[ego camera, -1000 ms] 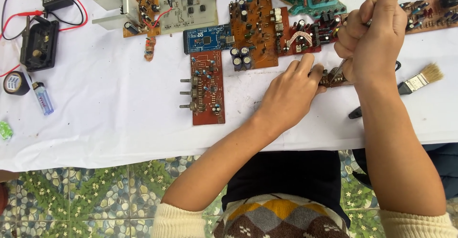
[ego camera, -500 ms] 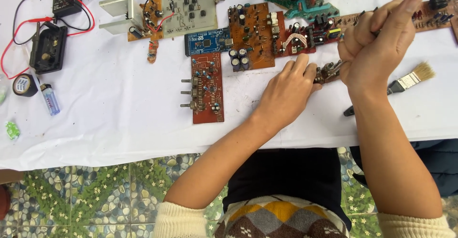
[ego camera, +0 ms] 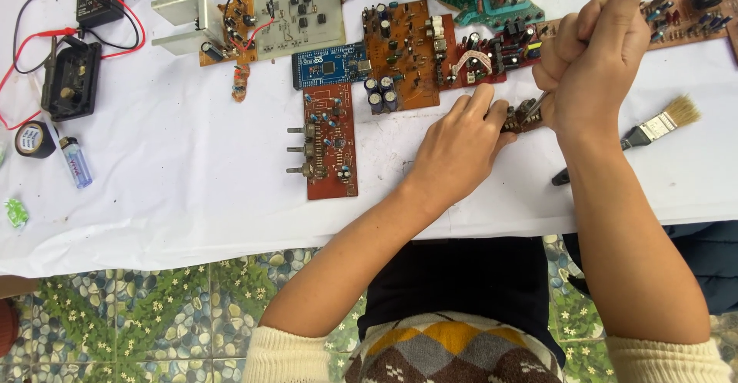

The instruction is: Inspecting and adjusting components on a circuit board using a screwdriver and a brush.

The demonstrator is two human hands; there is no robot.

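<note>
Left hand [ego camera: 457, 149] lies flat with its fingertips pinning a small brown circuit board [ego camera: 523, 116], knobbly with components, to the white cloth [ego camera: 192, 198]; its long axis is hard to tell. Right hand [ego camera: 592, 60] is fisted tight around a thin metal tool [ego camera: 537, 103], tip angled down-left onto that board. Bigger orange and red boards [ego camera: 403, 49] crowd just behind, and a bristle brush [ego camera: 653, 131] lies to the right.

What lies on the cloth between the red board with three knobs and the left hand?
In the head view, only bare white cloth lies between the red board and the left hand.
</note>
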